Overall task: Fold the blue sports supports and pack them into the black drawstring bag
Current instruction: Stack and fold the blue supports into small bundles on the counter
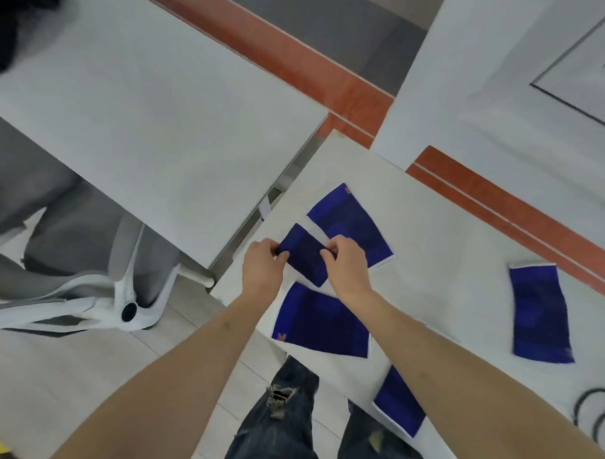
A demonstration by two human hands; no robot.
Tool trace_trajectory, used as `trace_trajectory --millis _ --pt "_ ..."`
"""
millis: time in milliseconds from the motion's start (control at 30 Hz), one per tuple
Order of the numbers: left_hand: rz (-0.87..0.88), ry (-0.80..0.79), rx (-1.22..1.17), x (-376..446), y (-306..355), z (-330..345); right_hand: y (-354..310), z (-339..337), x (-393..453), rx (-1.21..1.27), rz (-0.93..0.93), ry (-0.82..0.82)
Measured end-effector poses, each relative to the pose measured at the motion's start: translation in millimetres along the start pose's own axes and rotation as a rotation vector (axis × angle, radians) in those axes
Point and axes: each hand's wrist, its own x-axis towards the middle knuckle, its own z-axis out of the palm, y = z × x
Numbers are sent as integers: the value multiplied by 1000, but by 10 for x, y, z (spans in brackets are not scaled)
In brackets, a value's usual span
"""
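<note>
We pinch the small support [303,255] mid-frame: left hand [262,265] grips its left edge, right hand [346,265] its right. Long axis runs upper-left to lower-right; bag not visible.

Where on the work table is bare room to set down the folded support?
Bare table lies between the far support and the right-hand support. It is crowded where both hands, left hand and right hand, hold the small support above the near support.
</note>
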Motion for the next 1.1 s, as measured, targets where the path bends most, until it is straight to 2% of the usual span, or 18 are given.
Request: trace_trajectory --millis 400,600,800,967,1100 --pt "-9 -47 105 156 -110 97 79 204 94 -363 -143 -53" --pt "-8 -45 95 199 -116 122 101 238 116 -424 -174 -59" --pt "-1 -52 33 187 -69 124 71 258 145 -410 -155 -70" --pt "-62 -209 -199 141 15 81 63 211 183 -321 -161 -113" --pt "150 -156 -110 91 77 -37 -60 46 254 16 -212 -194"
